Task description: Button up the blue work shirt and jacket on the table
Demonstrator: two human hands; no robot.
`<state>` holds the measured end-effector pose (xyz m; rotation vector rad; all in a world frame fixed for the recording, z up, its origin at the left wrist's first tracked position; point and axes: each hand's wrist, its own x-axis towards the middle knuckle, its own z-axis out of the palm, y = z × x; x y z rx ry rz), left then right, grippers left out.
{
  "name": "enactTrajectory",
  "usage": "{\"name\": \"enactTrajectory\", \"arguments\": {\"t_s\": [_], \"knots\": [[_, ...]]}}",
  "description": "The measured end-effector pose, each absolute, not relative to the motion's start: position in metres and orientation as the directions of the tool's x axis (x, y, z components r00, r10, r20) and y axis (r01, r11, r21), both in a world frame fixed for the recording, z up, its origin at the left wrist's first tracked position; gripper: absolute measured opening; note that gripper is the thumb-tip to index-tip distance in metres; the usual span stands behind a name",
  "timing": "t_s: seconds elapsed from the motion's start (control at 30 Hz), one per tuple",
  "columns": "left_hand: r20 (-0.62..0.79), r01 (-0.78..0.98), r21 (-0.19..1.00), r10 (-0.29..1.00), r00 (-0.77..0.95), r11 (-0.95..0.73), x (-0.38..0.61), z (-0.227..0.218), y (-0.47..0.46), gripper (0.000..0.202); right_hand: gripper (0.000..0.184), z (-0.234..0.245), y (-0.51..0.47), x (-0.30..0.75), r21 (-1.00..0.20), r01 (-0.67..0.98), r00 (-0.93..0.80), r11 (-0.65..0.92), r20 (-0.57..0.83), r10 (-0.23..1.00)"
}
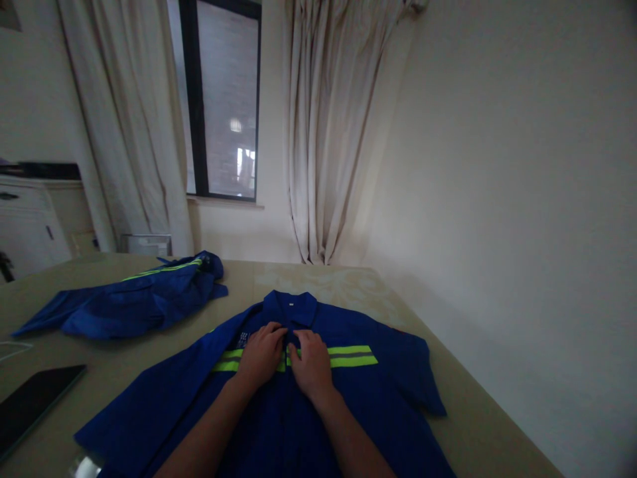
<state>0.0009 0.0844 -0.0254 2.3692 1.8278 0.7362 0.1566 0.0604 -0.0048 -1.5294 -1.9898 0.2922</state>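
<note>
A blue work jacket point(358, 392) lies spread out front side up, its collar pointing away from me and its sleeves out to both sides. A bright yellow-green band with a grey stripe runs across the chest. My left hand point(263, 352) is at the front opening just below the collar, fingers bent and closed on the placket's edge. Close beside it, my right hand point(311, 362) has its thumb and fingers drawn together on the other side of the opening. My fingers hide whatever fastener is there. Small white lettering shows near my left hand.
Another blue garment point(139, 305) with a yellow-green stripe lies bunched at the far left of the beige-covered surface point(249, 282). A dark flat tablet-like device point(40, 405) and a white cable point(14, 346) are at left. A wall point(497, 232) borders the right side.
</note>
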Motion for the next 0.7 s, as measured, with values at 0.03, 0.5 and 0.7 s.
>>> {"name": "enactTrajectory", "arguments": {"t_s": [0.03,0.5,0.7], "knots": [[0.323,0.892,0.334,0.926,0.196,-0.305,-0.001,-0.027,0.086,0.038,0.044,-0.006,0.055,0.154,-0.47,0.829,-0.179,0.304,0.293,0.939],[0.355,0.867,0.364,0.911,0.21,-0.341,-0.044,-0.024,0.125,0.042,0.074,-0.016,0.07,0.144,-0.353,0.883,-0.27,0.308,0.154,0.95],[0.356,0.944,0.235,0.924,0.138,-0.231,-0.119,-0.014,0.103,0.045,0.073,-0.013,0.103,0.145,-0.376,0.872,-0.277,0.313,0.149,0.949]]}}
